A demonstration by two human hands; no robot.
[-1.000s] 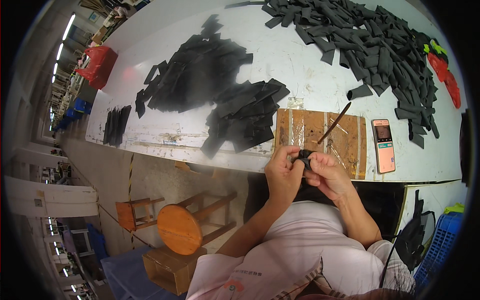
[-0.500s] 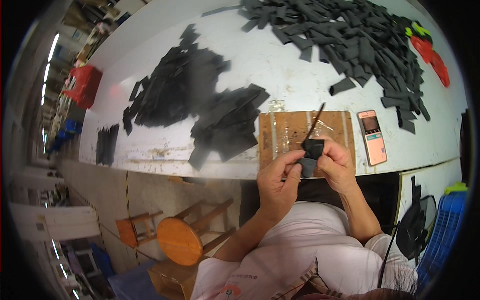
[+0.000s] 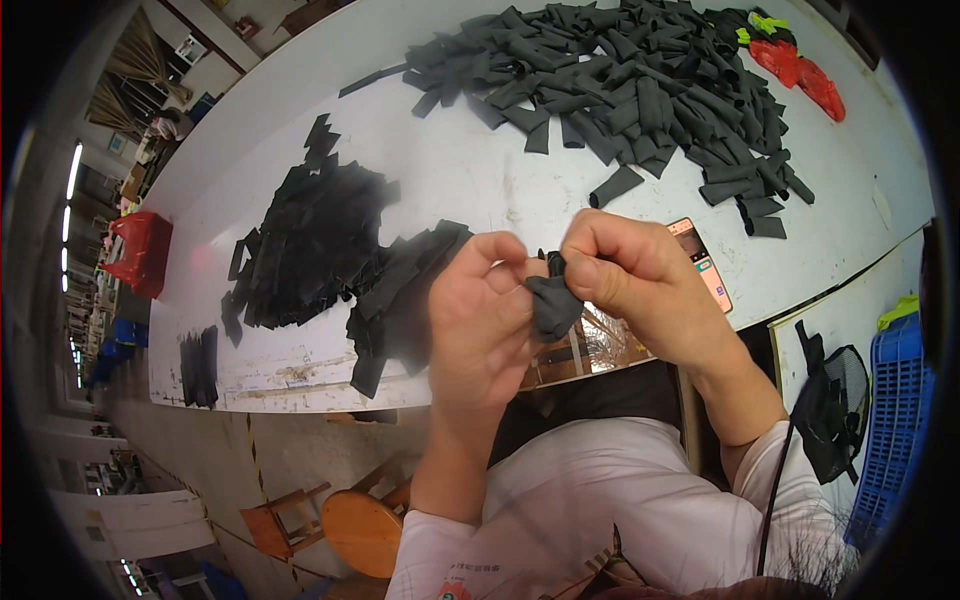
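Between my two raised hands is a small dark grey fabric tube (image 3: pixel 556 308), bunched and partly folded over. My left hand (image 3: pixel 487 318) grips it from the left, its fingers bent and the palm side showing. On the right, my right hand (image 3: pixel 640 285) pinches the tube's upper edge between thumb and forefinger. A short black end pokes up between the fingertips; what it belongs to is hidden. Behind and below the hands, a brown board (image 3: pixel 575 362) with clear tape strips lies at the table's front edge, mostly covered by them.
A large heap of grey fabric tubes (image 3: pixel 640 95) spreads over the far table. Flat black pieces (image 3: pixel 315 240) are piled left, beside a small stack (image 3: pixel 199 368). A pink phone (image 3: pixel 712 275) lies behind my right hand. A red bag (image 3: pixel 800 75), wooden stool (image 3: pixel 365 530) and blue crate (image 3: pixel 893 420) stand around.
Both hands have lifted closer to the camera with the fabric tube. The long thin dark strip that stuck up from it no longer shows. The view has shifted too.
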